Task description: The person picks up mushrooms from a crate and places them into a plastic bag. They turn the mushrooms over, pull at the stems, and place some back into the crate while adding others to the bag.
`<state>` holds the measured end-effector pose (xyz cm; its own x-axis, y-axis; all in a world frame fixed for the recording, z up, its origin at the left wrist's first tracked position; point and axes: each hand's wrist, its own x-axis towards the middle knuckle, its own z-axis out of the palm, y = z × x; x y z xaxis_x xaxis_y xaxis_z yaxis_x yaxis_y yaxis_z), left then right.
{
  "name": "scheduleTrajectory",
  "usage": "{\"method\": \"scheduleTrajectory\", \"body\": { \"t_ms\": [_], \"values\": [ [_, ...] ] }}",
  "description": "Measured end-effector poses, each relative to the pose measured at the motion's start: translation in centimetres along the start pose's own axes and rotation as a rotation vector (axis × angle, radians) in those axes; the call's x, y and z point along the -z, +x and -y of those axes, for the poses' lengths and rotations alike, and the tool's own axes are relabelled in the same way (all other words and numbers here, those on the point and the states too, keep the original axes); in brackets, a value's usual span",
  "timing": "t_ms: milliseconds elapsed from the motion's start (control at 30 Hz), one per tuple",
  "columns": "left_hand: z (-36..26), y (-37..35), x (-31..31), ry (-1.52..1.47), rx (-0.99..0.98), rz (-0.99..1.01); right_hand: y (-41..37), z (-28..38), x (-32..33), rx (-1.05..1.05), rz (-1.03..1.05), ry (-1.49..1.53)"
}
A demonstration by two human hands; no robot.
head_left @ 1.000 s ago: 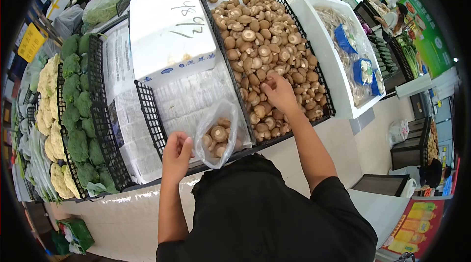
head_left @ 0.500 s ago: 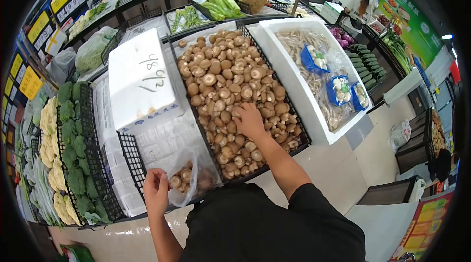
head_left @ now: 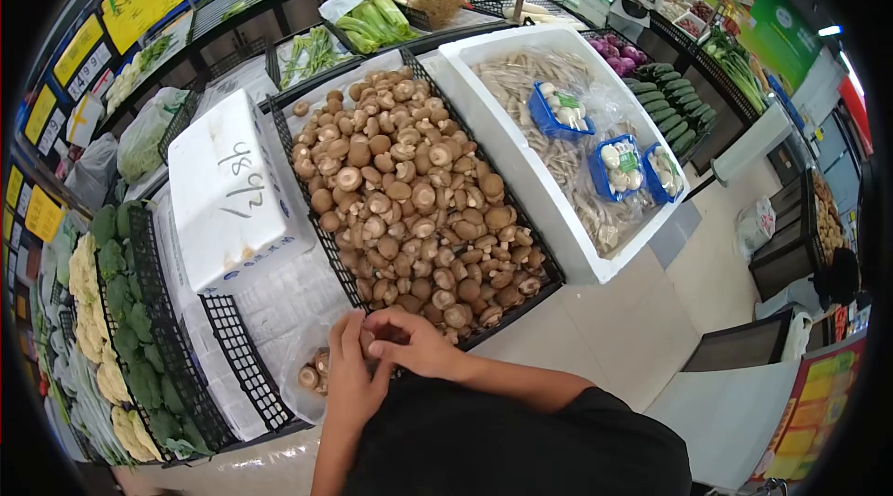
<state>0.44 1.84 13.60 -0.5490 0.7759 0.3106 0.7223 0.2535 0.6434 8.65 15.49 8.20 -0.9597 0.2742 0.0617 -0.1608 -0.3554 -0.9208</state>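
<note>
Both hands are seen touching each other just in front of the body, at the near edge of the produce shelf. The left hand point(head_left: 351, 383) is held upright with its fingers closed on the mouth of a clear plastic bag point(head_left: 299, 355), which hangs just to its left. A few brown mushrooms point(head_left: 310, 376) are seen inside the bag, low against the hand. The right hand point(head_left: 414, 347) is laid across from the right, its fingers curled and pinched against the fingertips of the left hand at the bag's opening. Whether anything is gripped inside those curled fingers cannot be told.

Directly beyond the hands a black mesh crate point(head_left: 282, 135) is set, heaped with loose mushrooms point(head_left: 409, 189); its near corner is just past the right hand's knuckles. Beyond and to the left of the hands a white foam box point(head_left: 233, 189) with handwritten figures is placed upside down on printed paper. Beyond and to the right, past the crate, a white foam tray point(head_left: 507, 157) is filled with pale thin mushrooms and blue punnets point(head_left: 619, 168). Well to the left of the left hand, past a black mesh divider point(head_left: 246, 375), broccoli point(head_left: 139, 329) and cauliflower point(head_left: 88, 329) are stacked.
</note>
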Motion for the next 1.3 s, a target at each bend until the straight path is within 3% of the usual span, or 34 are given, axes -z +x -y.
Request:
{"method": "scheduleTrajectory", "body": {
  "t_ms": [100,200,300,500,633,733,767,833,933,1067,1167,1300],
  "values": [
    [1.1,-0.4,0.2,-0.104,0.058,0.098,-0.3,-1.0,-0.2,0.011,0.0,0.13],
    [2.0,-1.2,0.3,-0.399,0.17,0.1,0.0,0.4,0.3,-0.056,0.04,0.11],
    [2.3,-1.9,0.6,-0.458,0.17,0.1,0.2,-1.1,-0.8,-0.057,0.024,0.135],
    [3.5,-2.7,1.8,-0.473,0.115,0.131,0.6,-2.3,-1.8,-0.064,0.09,0.059],
    [4.7,-3.1,3.9,-0.186,-0.022,0.139,0.7,-1.1,-2.9,-0.126,-0.008,-0.077],
    [6.5,-4.3,6.2,-0.348,0.118,-0.118,1.5,-1.7,-3.1,-0.053,-0.108,-0.041],
    [7.9,-4.8,7.0,-0.27,0.106,-0.215,1.6,-1.4,-3.2,-0.067,-0.136,-0.012],
    [9.2,-5.8,8.6,-0.112,0.253,-0.299,2.0,-2.2,-3.3,-0.037,-0.145,-0.088],
    [11.1,-7.2,9.7,-0.047,0.368,-0.276,2.3,-2.6,-4.2,0.013,-0.108,-0.52],
    [11.9,-8.5,8.9,-0.061,0.536,-0.13,3.9,-1.8,-7.7,0.149,0.092,-0.862],
    [12.3,-8.5,8.2,-0.031,0.525,-0.063,5.7,-4.2,-8.1,0.474,0.182,-1.145],
    [14.7,-8.0,6.9,-0.053,0.525,-0.106,6.8,-6.3,-8.6,0.489,0.296,-1.262]
  ]
}}
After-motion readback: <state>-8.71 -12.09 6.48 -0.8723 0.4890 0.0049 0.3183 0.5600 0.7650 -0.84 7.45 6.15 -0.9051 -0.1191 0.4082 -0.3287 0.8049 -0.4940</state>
